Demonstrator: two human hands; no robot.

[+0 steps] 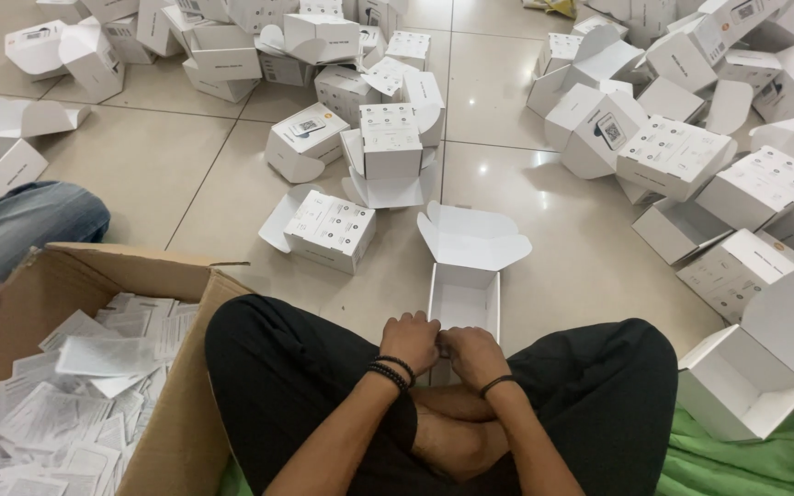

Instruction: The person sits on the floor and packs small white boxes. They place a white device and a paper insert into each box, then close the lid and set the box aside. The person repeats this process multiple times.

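Both hands, left hand (411,338) and right hand (472,353), on smooth white cardboard box (463,294)

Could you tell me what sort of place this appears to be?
Probably an informal packing area on a tiled floor: scattered white cartons, a cardboard box of leaflets, and both hands at an open carton.

Open box (463,298) before crossed legs (323,386), leaflet carton (190,404) at left.

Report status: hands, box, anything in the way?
Left hand and right hand both gripping near end of open white box. Lid flaps up. Brown carton at left, apart.
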